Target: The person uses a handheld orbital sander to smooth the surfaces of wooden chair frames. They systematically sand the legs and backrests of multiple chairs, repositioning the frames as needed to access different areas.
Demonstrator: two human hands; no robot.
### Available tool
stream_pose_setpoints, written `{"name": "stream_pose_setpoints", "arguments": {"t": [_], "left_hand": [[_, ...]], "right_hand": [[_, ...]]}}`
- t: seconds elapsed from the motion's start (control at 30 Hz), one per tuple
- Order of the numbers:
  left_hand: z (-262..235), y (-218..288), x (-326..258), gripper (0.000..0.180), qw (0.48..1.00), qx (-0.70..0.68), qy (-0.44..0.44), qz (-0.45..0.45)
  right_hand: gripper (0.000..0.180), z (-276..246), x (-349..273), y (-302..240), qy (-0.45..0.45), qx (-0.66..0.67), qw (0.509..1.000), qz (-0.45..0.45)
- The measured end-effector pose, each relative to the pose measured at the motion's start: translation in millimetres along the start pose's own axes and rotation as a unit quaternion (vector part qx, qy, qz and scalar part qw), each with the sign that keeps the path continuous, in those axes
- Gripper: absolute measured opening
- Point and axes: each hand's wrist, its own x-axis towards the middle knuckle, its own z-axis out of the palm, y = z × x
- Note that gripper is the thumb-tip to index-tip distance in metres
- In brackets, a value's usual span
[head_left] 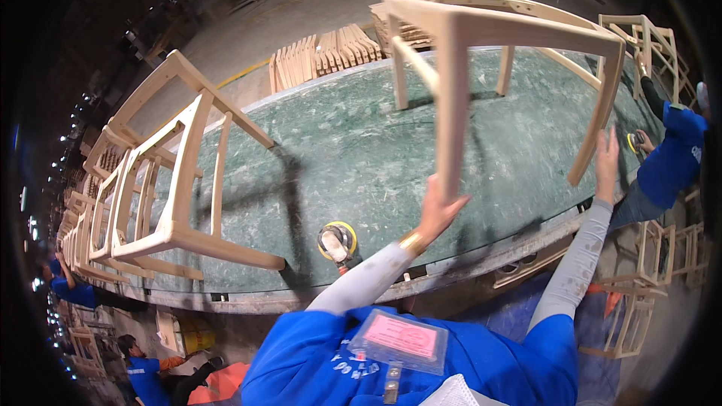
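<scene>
Unfinished wooden chair frame (481, 53) held upright above the green worktable (338, 150), legs running down toward the person; left hand (440, 207) clasps the near front leg; right hand (606, 156) grips the right leg; both equally close.

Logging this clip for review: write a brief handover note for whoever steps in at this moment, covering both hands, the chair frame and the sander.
Left hand: gripping one leg of the bare wooden chair frame.
Right hand: on another leg at the right.
The frame's far legs rest on the green worktable; it looks tipped up, the near legs off the surface.
Orbital sander: lying on the table near the front edge, untouched.
Other frames are stacked at the left.
Done or left: cannot tell whether this frame has been sanded.
</scene>
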Motion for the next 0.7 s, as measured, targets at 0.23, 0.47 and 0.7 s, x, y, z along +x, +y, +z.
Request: {"name": "stream_pose_setpoints", "arguments": {"t": [0.23,0.47,0.7], "left_hand": [[49.1,-2.6,71.1,0.064,0.992,0.023,-0.106,-0.065],[-111.9,0.0,-91.6,0.027,0.952,0.004,-0.286,-0.105],[-359.5,46.9,-250.0,0.038,0.872,0.208,0.222,-0.385]], "right_hand": [[0.060,13.8,-30.3,-120.9,-0.056,0.325,0.940,0.091],[0.065,108.7,-72.9,-65.2,-0.089,0.486,0.840,0.227],[0.052,133.8,-96.2,-56.6,0.179,-0.014,0.980,-0.085]]}}
